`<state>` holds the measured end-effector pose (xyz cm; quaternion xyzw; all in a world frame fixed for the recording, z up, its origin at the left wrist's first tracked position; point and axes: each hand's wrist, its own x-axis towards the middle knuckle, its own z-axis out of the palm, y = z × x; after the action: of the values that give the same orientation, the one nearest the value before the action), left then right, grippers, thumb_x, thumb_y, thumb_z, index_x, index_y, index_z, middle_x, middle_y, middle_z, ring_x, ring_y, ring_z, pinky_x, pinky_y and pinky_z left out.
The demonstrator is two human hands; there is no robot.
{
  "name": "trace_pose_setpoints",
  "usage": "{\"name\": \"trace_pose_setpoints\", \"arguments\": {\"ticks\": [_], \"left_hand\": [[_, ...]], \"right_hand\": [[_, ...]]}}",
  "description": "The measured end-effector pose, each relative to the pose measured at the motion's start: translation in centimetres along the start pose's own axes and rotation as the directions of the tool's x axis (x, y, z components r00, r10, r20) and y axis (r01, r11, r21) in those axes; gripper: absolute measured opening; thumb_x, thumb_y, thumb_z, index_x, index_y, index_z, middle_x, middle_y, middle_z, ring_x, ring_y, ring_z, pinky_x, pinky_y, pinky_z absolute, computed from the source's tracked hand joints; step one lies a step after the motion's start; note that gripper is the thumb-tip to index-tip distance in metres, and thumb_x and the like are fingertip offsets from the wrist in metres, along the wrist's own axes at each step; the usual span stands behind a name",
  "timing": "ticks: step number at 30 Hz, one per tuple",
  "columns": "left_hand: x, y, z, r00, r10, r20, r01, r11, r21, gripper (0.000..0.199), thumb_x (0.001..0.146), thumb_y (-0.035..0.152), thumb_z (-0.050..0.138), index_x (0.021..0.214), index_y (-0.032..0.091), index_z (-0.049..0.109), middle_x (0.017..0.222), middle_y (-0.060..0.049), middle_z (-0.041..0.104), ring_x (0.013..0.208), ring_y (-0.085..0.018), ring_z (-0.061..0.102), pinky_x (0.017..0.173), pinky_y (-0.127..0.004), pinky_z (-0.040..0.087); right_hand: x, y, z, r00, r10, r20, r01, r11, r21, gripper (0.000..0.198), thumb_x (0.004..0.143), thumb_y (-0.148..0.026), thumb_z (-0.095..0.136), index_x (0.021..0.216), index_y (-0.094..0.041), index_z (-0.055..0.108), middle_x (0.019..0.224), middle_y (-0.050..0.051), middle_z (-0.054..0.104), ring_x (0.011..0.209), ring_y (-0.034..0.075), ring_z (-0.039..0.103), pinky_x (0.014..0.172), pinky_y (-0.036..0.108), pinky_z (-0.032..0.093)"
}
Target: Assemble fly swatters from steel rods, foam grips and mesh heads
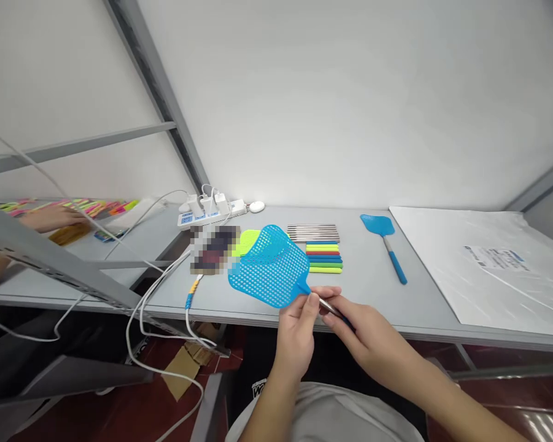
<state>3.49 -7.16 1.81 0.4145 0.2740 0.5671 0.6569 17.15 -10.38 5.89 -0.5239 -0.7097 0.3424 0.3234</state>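
Note:
A blue fly swatter [274, 267] with a perforated head is held over the front edge of the grey table. My left hand [297, 334] is closed around the neck, where the head meets the metal rod. Farther down that rod, my right hand [362, 331] grips the handle end, and its fingers hide most of the handle. Behind the swatter lie a row of metal rods [313, 233] and a stack of coloured handles [324, 258]. A yellow-green swatter head [249, 240] shows partly behind the blue one. Another blue swatter [387, 242] lies to the right.
A large white wrapped package [483, 270] covers the table's right side. A power strip [212, 212] with plugs stands at the back left, and white cables [142, 301] hang over the left edge. Beyond the metal frame, another person's hand [53, 218] is near colourful items.

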Motion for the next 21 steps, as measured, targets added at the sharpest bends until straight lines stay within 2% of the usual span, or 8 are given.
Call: {"name": "trace_pose_setpoints", "arguments": {"ticks": [3, 5, 8, 10, 11, 14, 16, 21], "left_hand": [[-0.7, -1.1, 1.1, 0.999, -0.023, 0.029, 0.024, 1.000, -0.012, 0.024, 0.094, 0.033, 0.053, 0.092, 0.016, 0.070, 0.110, -0.012, 0.071, 0.113, -0.027, 0.061, 0.098, -0.039, 0.044], [-1.4, -1.4, 2.1, 0.999, -0.032, -0.004, 0.032, 0.998, -0.048, 0.025, 0.096, 0.033, 0.051, 0.090, 0.016, 0.068, 0.108, -0.011, 0.071, 0.111, -0.025, 0.062, 0.098, -0.038, 0.044], [-2.4, -1.1, 3.3, 0.998, -0.053, -0.037, 0.051, 0.997, -0.064, 0.028, 0.097, 0.035, 0.047, 0.087, 0.016, 0.065, 0.101, -0.009, 0.072, 0.103, -0.023, 0.065, 0.095, -0.038, 0.046], [-2.8, -0.7, 3.8, 0.998, -0.053, -0.023, 0.052, 0.996, -0.070, 0.028, 0.097, 0.034, 0.048, 0.085, 0.016, 0.065, 0.097, -0.009, 0.073, 0.099, -0.023, 0.066, 0.093, -0.037, 0.046], [-2.9, -0.4, 3.9, 0.998, -0.053, -0.014, 0.052, 0.995, -0.083, 0.027, 0.096, 0.034, 0.049, 0.086, 0.016, 0.066, 0.097, -0.010, 0.073, 0.098, -0.023, 0.067, 0.092, -0.037, 0.047], [-2.7, -0.1, 3.6, 0.999, -0.021, -0.044, 0.015, 0.992, -0.126, 0.023, 0.095, 0.033, 0.052, 0.091, 0.016, 0.068, 0.101, -0.009, 0.072, 0.097, -0.021, 0.067, 0.091, -0.036, 0.048], [-2.3, -0.2, 3.3, 0.996, 0.017, -0.083, -0.026, 0.994, -0.108, 0.022, 0.095, 0.033, 0.052, 0.094, 0.018, 0.068, 0.104, -0.008, 0.071, 0.102, -0.021, 0.065, 0.092, -0.035, 0.047], [-1.8, -1.4, 3.0, 0.995, 0.078, -0.055, -0.073, 0.993, 0.095, 0.027, 0.096, 0.036, 0.050, 0.102, 0.018, 0.070, 0.115, -0.010, 0.068, 0.117, -0.024, 0.058, 0.103, -0.040, 0.042]], "right_hand": [[-1.2, 0.6, -0.2, 0.998, 0.039, -0.047, -0.038, 0.999, 0.017, 0.028, 0.098, -0.039, 0.041, 0.112, -0.024, 0.059, 0.087, 0.003, 0.067, 0.079, 0.019, 0.063, 0.071, 0.029, 0.046], [-2.1, 1.3, -0.3, 0.993, 0.119, 0.016, -0.119, 0.968, 0.223, 0.027, 0.097, -0.044, 0.043, 0.097, -0.023, 0.060, 0.068, -0.001, 0.058, 0.062, 0.014, 0.056, 0.059, 0.025, 0.043], [-3.2, 2.5, -0.5, 0.915, 0.208, 0.344, -0.388, 0.682, 0.619, 0.037, 0.095, -0.054, 0.041, 0.076, -0.022, 0.047, 0.051, -0.009, 0.033, 0.039, 0.007, 0.026, 0.038, 0.019, 0.025], [-3.7, 3.0, -0.9, 0.833, 0.156, 0.531, -0.533, 0.483, 0.694, 0.040, 0.094, -0.058, 0.039, 0.075, -0.023, 0.042, 0.050, -0.011, 0.025, 0.037, 0.006, 0.013, 0.034, 0.020, 0.014], [-3.9, 3.1, -1.1, 0.817, 0.132, 0.561, -0.551, 0.466, 0.692, 0.040, 0.094, -0.059, 0.038, 0.076, -0.023, 0.041, 0.050, -0.011, 0.024, 0.037, 0.006, 0.011, 0.034, 0.020, 0.012], [-4.0, 2.6, -1.8, 0.905, 0.170, 0.389, -0.372, 0.759, 0.534, 0.042, 0.095, -0.056, 0.039, 0.073, -0.021, 0.042, 0.054, -0.008, 0.031, 0.043, 0.007, 0.023, 0.041, 0.021, 0.021], [-4.1, 2.0, -2.1, 0.971, 0.172, 0.164, -0.204, 0.956, 0.209, 0.040, 0.098, -0.051, 0.038, 0.072, -0.020, 0.044, 0.059, -0.005, 0.041, 0.052, 0.010, 0.036, 0.051, 0.023, 0.029], [-4.3, 1.6, -2.0, 0.990, -0.017, -0.142, -0.042, 0.913, -0.405, 0.027, 0.101, -0.038, 0.033, 0.108, -0.025, 0.055, 0.086, 0.001, 0.062, 0.068, 0.016, 0.056, 0.057, 0.027, 0.032]]}}
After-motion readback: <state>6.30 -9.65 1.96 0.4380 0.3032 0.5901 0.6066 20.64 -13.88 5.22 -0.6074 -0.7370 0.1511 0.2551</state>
